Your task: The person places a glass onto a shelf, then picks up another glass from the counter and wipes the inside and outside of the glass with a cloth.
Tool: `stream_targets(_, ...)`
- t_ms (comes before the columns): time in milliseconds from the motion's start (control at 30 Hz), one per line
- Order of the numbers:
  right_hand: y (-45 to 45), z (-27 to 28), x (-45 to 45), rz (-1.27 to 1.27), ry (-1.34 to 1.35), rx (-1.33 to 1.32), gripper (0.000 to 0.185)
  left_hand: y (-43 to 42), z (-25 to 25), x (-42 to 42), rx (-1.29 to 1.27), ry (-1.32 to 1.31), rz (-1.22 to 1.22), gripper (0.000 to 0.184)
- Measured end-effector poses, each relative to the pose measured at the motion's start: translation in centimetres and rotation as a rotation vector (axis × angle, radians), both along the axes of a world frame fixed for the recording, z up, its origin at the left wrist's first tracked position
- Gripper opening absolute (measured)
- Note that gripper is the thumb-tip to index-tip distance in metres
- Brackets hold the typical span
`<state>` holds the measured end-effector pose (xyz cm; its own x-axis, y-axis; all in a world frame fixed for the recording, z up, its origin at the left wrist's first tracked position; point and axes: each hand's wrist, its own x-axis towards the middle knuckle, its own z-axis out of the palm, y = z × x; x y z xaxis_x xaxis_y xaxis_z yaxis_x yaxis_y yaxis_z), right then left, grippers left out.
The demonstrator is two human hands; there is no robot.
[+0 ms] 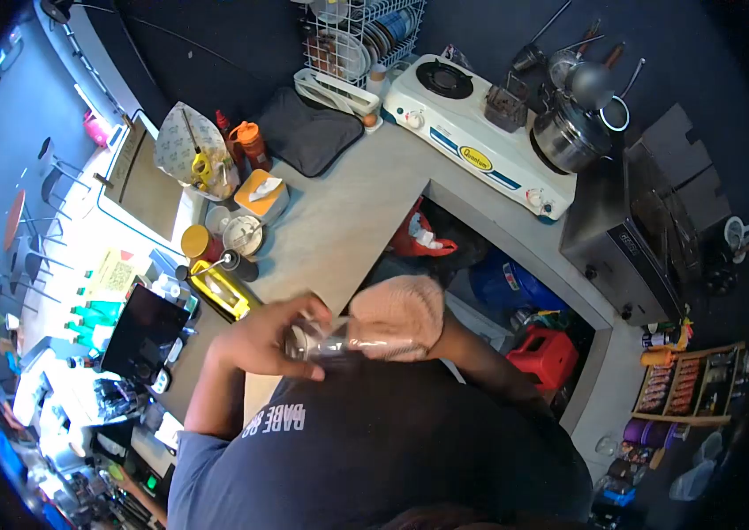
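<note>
My left hand point(270, 334) is closed around one end of a clear, see-through glass point(332, 344), held sideways in front of my chest. A pinkish-beige cloth point(399, 309) covers the glass's other end. My right hand is under or behind this cloth and its fingers are mostly hidden; only the forearm point(472, 349) shows beside it. The cloth is bunched between my right hand and the glass. Whether part of it is inside the glass, I cannot tell. A bottle of yellow oil point(223, 290) stands on the counter just beyond my left hand.
A white two-burner stove point(480, 150) sits ahead, with a steel pot point(569, 137) on it. A dish rack point(361, 40) is at the back. Left are an orange-capped bottle point(251, 146) and a gold-lidded jar point(198, 240). A red jerrycan point(542, 358) lies under the counter.
</note>
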<state>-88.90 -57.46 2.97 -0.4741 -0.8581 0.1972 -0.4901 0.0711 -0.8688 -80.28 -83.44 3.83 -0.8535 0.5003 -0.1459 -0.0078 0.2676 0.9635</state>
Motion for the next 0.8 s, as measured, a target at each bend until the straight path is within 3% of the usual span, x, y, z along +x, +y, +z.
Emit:
stream_targets(33, 0.4, -0.4, 0.1, -0.02, 0.012, -0.004, 0.025, 0.0, 0.2, -0.5, -0.049, -0.082, -0.169, 0.07)
stream_targets(67, 0.7, -0.9, 0.1, -0.04, 0.024, -0.007, 0.026, 0.6, 0.5, -0.8, -0.037, -0.221, -0.183, 0.066)
stream_targets(133, 1.6, -1.0, -1.3, -0.052, 0.114, 0.071, 0.031, 0.4, -1.5, -1.1, 0.073, -0.139, -0.149, 0.063)
stream_targets(200, 2.2, -0.7, -3.0, -0.049, -0.003, 0.126, 0.033, 0.5, -3.0, -0.9, 0.231, -0.16, -0.072, 0.062)
stream_targets(300, 2.7, -1.3, -3.5, -0.055, -0.603, 0.054, 0.032, 0.7, -3.0, -0.5, 0.253, -0.143, 0.039, 0.062)
stream_targets(367, 3.2, -1.5, -4.0, -0.001, -0.481, 0.028, 0.036, 0.8, -3.7, -0.9, 0.254, -0.098, 0.085, 0.06)
stream_targets(433, 3.7, -1.2, -4.5, 0.113, 0.167, -0.001, 0.045, 1.3, -3.4, -1.1, 0.276, -0.107, 0.165, 0.059)
stream_targets(500, 3.4, -0.7, -5.9, 0.232, 0.447, -0.048, 0.05, 1.9, -1.6, -2.0, 0.074, -0.06, 0.184, 0.06)
stream_targets(567, 2.3, -0.1, -7.6, 0.366, 0.351, -0.09, 0.051, 3.1, -0.3, -2.4, -0.101, 0.068, 0.285, 0.063)
stream_targets(633, 1.8, -0.6, -9.2, 0.297, 0.546, 0.054, 0.042, 4.2, 0.4, -3.0, -0.276, 0.294, 0.461, 0.066)
stream_targets(667, 1.5, -0.3, -10.1, 0.255, 0.595, 0.037, 0.039, 4.7, 0.0, -3.7, -0.4, 0.53, 0.552, 0.071)
stream_targets(733, 0.2, -0.5, -13.2, 0.319, 0.387, 0.048, 0.031, 5.8, -1.1, -4.8, -0.541, 0.693, 0.698, 0.07)
stream_targets(800, -0.4, 0.1, -16.2, 0.391, 0.379, 0.075, 0.035, 7.0, -1.5, -5.8, -0.572, 0.735, 0.802, 0.066)
